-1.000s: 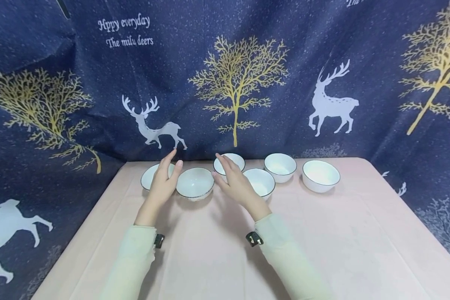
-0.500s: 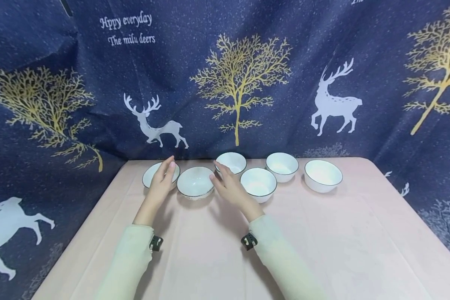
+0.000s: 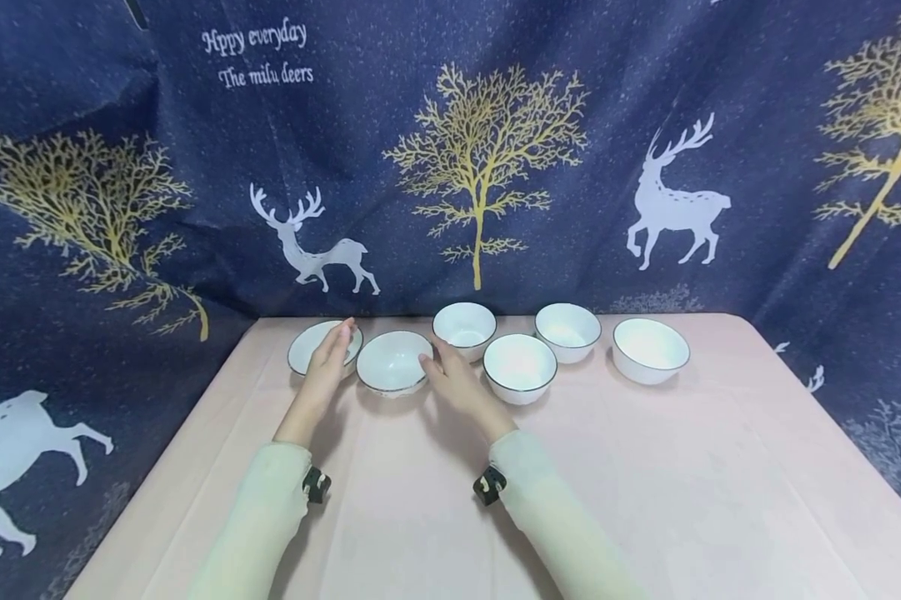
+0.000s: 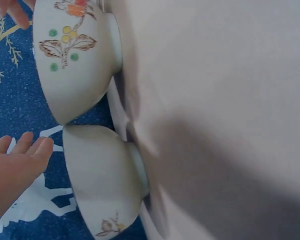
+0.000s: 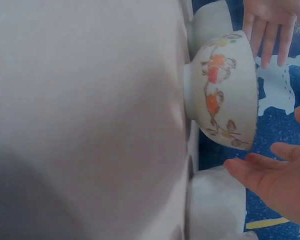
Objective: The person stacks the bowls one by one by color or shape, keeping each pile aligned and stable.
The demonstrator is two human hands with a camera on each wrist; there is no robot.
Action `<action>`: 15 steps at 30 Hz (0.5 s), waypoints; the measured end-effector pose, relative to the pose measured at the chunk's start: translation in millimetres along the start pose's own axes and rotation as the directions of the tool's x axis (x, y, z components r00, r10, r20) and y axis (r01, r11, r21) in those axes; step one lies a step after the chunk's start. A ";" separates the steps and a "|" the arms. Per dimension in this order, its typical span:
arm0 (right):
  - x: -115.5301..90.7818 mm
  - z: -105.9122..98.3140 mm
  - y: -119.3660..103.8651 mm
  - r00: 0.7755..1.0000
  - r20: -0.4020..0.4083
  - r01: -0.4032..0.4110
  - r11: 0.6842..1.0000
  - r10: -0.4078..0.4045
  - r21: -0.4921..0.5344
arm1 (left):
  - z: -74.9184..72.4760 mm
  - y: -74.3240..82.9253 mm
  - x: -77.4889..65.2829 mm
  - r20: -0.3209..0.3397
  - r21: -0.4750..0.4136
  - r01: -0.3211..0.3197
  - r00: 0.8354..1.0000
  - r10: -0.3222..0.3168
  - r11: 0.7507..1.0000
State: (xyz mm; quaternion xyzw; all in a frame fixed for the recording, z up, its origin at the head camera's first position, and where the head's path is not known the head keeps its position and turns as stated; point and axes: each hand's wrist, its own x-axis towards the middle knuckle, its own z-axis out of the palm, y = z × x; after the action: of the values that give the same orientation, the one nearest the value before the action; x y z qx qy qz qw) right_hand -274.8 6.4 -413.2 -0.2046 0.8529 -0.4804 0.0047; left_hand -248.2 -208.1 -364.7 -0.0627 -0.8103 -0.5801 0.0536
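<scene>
A white bowl (image 3: 394,360) with a dark rim stands upright between my two hands in the head view. Its outside bears a bird and branch pattern, seen on the bowl (image 5: 229,95) in the right wrist view. My left hand (image 3: 327,367) hovers over the right side of the far-left bowl (image 3: 306,350), fingers extended. Beside the patterned bowl's right rim is my right hand (image 3: 456,382), fingers mostly straight. Whether its thumb touches the rim I cannot tell. In the left wrist view, my left hand (image 4: 15,172) is apart from both bowls and holds nothing.
To the right stand a back bowl (image 3: 463,323), a front bowl (image 3: 520,367), another back bowl (image 3: 568,329) and a far-right bowl (image 3: 650,350). They sit on a pink cloth-covered table (image 3: 645,500). A dark blue curtain (image 3: 570,208) hangs directly behind.
My right hand has moved down and slightly left, closer to the patterned bowl. The left hand has dropped a little and its thumb has drawn nearer the fingers. The bowls stay in place.
</scene>
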 end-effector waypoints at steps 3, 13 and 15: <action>0.7 2.8 0.6 1.000 0.017 -0.017 0.998 0.016 0.063 | 0.5 -0.8 -0.2 -0.007 -0.022 0.026 1.000 -0.027 0.999; 9.1 14.7 11.2 0.977 0.074 -0.214 0.947 0.202 0.240 | 4.3 -38.1 18.4 -0.007 -0.125 0.013 1.000 -0.014 0.992; 11.2 16.1 13.0 0.971 0.076 -0.237 0.935 0.225 0.263 | 5.0 -42.0 20.5 -0.011 -0.121 -0.002 1.000 0.000 0.993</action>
State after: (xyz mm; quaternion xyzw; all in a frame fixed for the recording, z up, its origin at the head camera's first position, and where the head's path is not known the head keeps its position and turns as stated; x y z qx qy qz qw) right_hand -286.2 -4.8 -430.5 -0.1109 0.7971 -0.5837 0.1080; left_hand -275.3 -216.0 -402.2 -0.0631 -0.7732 -0.6287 0.0543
